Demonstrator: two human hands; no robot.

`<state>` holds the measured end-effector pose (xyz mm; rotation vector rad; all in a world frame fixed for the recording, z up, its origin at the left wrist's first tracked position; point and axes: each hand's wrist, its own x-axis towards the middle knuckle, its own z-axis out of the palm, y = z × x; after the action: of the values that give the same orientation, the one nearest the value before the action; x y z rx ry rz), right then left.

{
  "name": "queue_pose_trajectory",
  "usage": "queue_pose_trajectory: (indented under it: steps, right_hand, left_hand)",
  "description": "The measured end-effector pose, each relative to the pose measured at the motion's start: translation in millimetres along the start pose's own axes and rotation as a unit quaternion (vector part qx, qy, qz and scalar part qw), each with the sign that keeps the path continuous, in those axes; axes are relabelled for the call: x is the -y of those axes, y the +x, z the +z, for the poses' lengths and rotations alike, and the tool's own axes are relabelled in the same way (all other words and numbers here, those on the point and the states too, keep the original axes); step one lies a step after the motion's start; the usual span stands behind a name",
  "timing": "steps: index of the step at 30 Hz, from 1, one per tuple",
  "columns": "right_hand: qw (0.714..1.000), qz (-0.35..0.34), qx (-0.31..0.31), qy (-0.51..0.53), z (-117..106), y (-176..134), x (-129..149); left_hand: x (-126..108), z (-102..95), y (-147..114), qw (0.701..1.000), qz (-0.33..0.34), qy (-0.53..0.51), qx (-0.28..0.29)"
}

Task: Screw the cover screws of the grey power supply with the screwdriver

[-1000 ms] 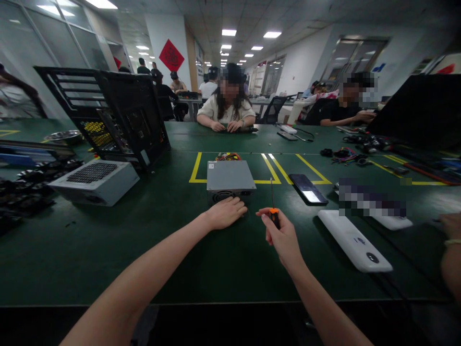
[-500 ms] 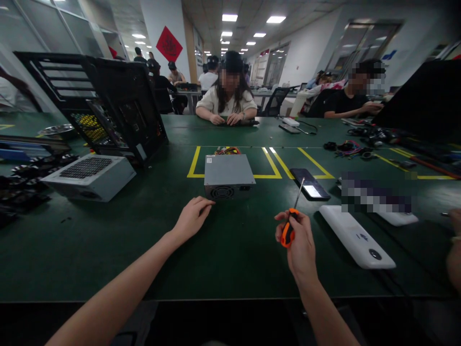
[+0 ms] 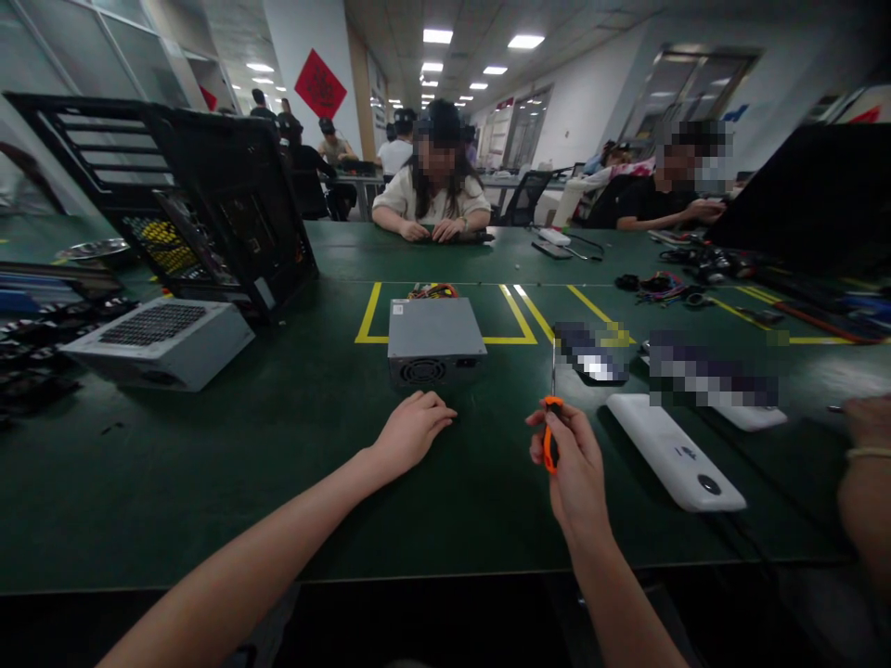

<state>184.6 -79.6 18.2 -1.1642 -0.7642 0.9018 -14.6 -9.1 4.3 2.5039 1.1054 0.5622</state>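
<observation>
My right hand (image 3: 574,450) is closed round the orange and black handle of a screwdriver (image 3: 552,436), its thin metal shaft pointing up and away from me. Low over the green table, my left hand (image 3: 414,431) has its fingers pinched together. A tiny dark thing shows at those fingertips, too small to name. Just beyond the left hand sits a grey computer power supply (image 3: 435,325), its fan grille and socket facing me. Coloured cables (image 3: 432,291) bunch behind it.
A second power supply (image 3: 163,339) and an open black computer case (image 3: 229,204) stand at left. On the right lie a phone (image 3: 591,353), a white device (image 3: 675,455) and cables (image 3: 658,286). Another person's hand (image 3: 870,427) is at the right edge. A co-worker (image 3: 432,195) sits opposite.
My left hand has moved right and slightly nearer me, away from the power supply's front corner. The screwdriver has swung from leaning right to nearly upright in my right hand.
</observation>
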Motion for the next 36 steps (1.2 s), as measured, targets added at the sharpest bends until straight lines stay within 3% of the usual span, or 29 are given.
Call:
queue_pose_trajectory:
  steps: [7,19,25,28,31,33,36]
  right_hand:
    - [1.000,0.010,0.011,0.005,-1,-1,1]
    - [1.000,0.005,0.020,0.001,0,0,-2]
    - [0.999,0.003,0.035,-0.031,-4,-1,-3]
    - [0.999,0.006,0.033,-0.040,-4,-3,-3]
    - [0.998,0.025,0.039,-0.039,4,0,-1]
    - [0.996,0.042,0.062,-0.043,16,7,1]
    - [0.992,0.040,0.107,-0.055,36,22,2]
  left_hand:
    - [-12,13.2,14,0.999,0.036,0.025,0.005]
    - [-13,18.9,14,0.998,0.048,0.046,-0.020]
    - [-11,10.7,10,0.997,0.017,-0.071,-0.039]
    - [-3,-1.7,0,0.984,-0.057,-0.146,-0.087]
    - [11,-13.8,-12,0.961,-0.126,-0.168,-0.177]
    - [20,-19.7,-18,0.948,-0.142,-0.179,-0.222]
    - [31,-24.4,-20,0.937,-0.149,-0.205,-0.239]
